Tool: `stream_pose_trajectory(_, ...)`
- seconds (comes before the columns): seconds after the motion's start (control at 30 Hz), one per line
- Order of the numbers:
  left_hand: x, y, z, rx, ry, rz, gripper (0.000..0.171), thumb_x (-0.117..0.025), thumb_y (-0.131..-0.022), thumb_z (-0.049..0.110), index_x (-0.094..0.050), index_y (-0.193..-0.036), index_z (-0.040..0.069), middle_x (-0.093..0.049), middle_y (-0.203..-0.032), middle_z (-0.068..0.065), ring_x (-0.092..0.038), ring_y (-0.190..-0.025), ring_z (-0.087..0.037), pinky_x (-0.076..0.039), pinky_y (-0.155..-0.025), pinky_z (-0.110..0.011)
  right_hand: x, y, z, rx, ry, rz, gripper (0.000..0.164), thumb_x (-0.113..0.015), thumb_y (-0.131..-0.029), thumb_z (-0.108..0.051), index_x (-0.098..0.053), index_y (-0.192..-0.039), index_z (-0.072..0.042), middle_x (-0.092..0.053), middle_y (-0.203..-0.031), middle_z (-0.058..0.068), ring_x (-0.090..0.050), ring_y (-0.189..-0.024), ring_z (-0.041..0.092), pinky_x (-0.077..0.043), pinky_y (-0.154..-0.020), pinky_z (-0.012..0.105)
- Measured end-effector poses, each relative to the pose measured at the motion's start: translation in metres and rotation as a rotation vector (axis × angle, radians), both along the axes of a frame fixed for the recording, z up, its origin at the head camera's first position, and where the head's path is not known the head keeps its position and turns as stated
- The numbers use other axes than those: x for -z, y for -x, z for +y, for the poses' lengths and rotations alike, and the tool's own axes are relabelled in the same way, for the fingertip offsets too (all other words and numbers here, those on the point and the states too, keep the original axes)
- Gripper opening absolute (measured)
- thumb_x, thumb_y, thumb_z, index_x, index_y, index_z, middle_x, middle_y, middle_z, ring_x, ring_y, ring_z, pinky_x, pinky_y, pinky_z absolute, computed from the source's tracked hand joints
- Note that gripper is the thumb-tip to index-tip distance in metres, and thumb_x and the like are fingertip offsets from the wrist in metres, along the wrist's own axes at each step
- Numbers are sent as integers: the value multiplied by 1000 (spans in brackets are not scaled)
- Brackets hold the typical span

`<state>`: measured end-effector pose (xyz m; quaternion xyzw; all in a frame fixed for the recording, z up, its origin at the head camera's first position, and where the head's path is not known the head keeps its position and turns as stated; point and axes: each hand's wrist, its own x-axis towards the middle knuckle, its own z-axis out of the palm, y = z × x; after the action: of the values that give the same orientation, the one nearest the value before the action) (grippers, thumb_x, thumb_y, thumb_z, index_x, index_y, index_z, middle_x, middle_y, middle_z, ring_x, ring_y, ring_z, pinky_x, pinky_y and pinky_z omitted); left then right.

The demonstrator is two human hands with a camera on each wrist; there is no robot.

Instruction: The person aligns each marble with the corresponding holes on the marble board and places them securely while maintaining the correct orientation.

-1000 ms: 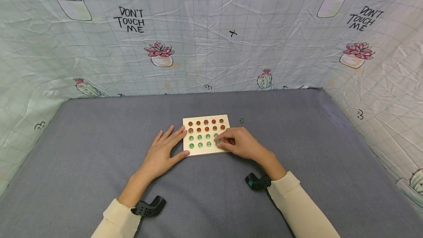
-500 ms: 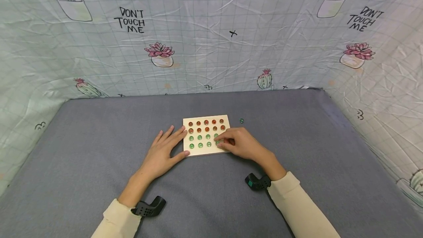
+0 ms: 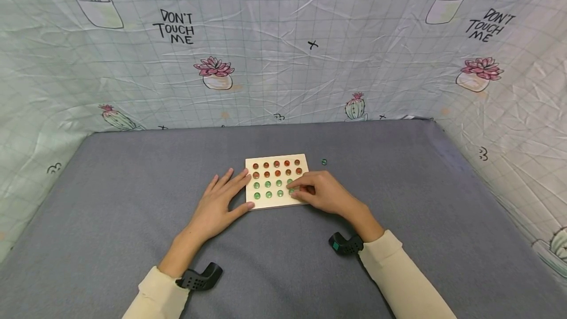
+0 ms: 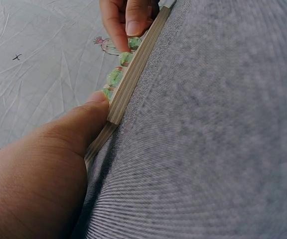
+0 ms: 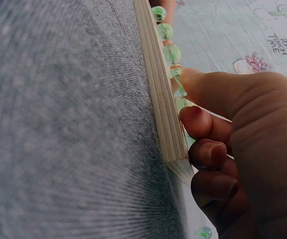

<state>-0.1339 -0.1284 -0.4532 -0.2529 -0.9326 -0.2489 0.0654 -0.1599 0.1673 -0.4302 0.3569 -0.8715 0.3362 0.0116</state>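
A pale wooden board (image 3: 272, 179) lies on the grey cloth, with red marbles (image 3: 276, 164) in its two far rows and green marbles (image 3: 268, 194) in its two near rows. My left hand (image 3: 214, 210) rests at the board's left edge, fingers spread and straight; in the left wrist view its thumb (image 4: 83, 119) touches the near corner. My right hand (image 3: 325, 192) is over the right end, thumb and forefinger pinching a green marble (image 5: 176, 72) in the nearest row. Its other fingers curl beside the board's edge. The right hand hides the board's near right corner.
One loose green marble (image 3: 324, 162) lies on the grey cloth (image 3: 398, 186), just beyond the board's far right corner. A printed curtain (image 3: 274, 63) with cactus drawings borders the cloth at the back and sides.
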Motion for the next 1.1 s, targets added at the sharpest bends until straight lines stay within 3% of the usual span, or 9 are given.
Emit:
stream_pose_trajectory(0.33,-1,0,0,-3,3,-3,71,-66,-88,47,-41,-147,16,-35,-151,-1,-22,-142,-30,-7,-115,-51,-6,1,1,69,72,-62,15,-69,-91,-17,-75,-104,-13,-61,-75,-11,-51,-60,6,-45,-53,24)
stream_pose_trajectory(0.73,-1,1,0,6,-3,4,71,-66,-88,45,-42,-147,15,-37,-151,-2,-23,-142,-31,-8,-114,-51,-19,3,14,173,141,-56,16,-67,-92,-15,-75,-104,-9,-67,-86,-6,-50,-59,11,-43,-51,26)
stream_pose_trajectory(1.1,-1,0,0,6,-4,3,71,-66,-88,46,-42,-147,15,-36,-151,-1,-22,-142,-31,-8,-115,-51,-20,8,30,300,159,-38,20,-66,-92,-21,-74,-107,-10,-66,-79,-3,-51,-58,18,-42,-50,29)
